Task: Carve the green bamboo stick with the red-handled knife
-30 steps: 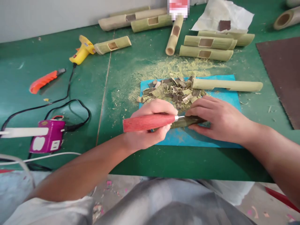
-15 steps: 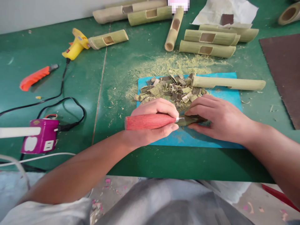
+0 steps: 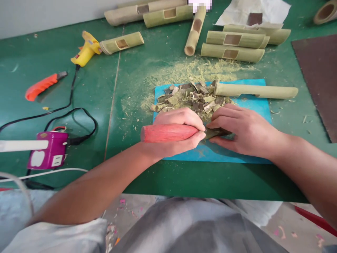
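Note:
My left hand (image 3: 179, 119) is wrapped round a red wooden-handled tool (image 3: 168, 134), its butt end toward the left. The metal end of the tool is hidden by my fingertips, so I cannot tell its kind. Close beside it, my right hand (image 3: 244, 130) pinches a small dark green piece of bamboo (image 3: 214, 133) between thumb and fingers. Both hands are over a blue sheet (image 3: 192, 155). Just beyond them lies a heap of cut bamboo chips (image 3: 195, 98), and a pale bamboo tube (image 3: 273, 91) rests across the sheet's far right.
Several bamboo tubes with cut windows (image 3: 234, 39) lie at the back. On the left are a yellow corded glue gun (image 3: 86, 51), an orange-handled cutter (image 3: 43, 86) and a purple power socket (image 3: 48, 149). A dark brown sheet (image 3: 318, 77) lies at right.
My left hand has slid slightly right and up with the red-handled tool, and the metal ferrule seen before is now covered. My right hand keeps its grip almost unmoved.

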`<state>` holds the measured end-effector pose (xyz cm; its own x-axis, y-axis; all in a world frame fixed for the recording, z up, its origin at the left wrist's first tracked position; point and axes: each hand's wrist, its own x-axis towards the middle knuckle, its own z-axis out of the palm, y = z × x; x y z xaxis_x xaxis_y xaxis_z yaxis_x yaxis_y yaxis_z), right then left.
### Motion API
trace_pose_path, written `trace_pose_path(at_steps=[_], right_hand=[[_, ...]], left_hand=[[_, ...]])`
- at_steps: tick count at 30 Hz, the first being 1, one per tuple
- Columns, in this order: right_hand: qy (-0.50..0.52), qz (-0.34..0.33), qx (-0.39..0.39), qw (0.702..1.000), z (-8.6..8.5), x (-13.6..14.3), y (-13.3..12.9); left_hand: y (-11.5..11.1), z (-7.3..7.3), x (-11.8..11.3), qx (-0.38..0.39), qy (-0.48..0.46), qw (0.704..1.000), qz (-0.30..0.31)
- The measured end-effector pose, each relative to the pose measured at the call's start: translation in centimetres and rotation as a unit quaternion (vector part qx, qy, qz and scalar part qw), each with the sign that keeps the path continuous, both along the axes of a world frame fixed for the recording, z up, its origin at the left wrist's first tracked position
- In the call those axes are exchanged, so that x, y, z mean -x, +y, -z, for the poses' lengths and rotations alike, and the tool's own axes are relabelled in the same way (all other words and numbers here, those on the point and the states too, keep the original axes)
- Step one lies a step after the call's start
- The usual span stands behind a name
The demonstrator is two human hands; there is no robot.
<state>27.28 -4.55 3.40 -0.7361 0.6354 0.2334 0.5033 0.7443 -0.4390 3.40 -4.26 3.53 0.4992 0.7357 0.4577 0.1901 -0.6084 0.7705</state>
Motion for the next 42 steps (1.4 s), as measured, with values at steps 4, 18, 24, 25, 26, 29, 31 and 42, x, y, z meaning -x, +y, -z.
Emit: trace_pose_path(at_steps=[4,18,24,25,26,29,31,42], right_hand=[[0.007,-0.001,-0.005,1.0,0.1,0.1,0.0],[0.0,-0.004,0.011,1.0,-0.1,0.0,0.0],[0.006,-0.004,-0.007,1.0,0.0,0.0,0.0],[0.007,-0.004,-0.007,1.0,0.0,0.0,0.0],[0.007,-0.004,-0.007,1.0,0.0,0.0,0.0],[0.002,-0.004,-0.003,1.0,0.0,0.0,-0.1],[0.003,-0.003,-0.003,1.0,0.0,0.0,-0.1],[-0.008,0.004,0.002,1.0,0.0,0.0,-0.1]], left_hand=[[-0.3,-0.2,-0.1,0.008,0.001,1.0,-0.003],[-0.3,0.1,0.2,-0.03,-0.051,0.998,0.007],[0.1,0.1,0.6,-0.06,-0.029,0.998,0.012],[0.2,0.0,0.8,-0.06,-0.031,0.997,0.023],[0.4,0.0,0.9,-0.058,-0.033,0.997,0.033],[0.5,0.1,1.3,-0.061,-0.031,0.997,0.018],[0.4,0.3,1.4,-0.056,-0.041,0.997,-0.02],[0.2,0.4,0.7,-0.002,-0.065,0.998,0.005]])
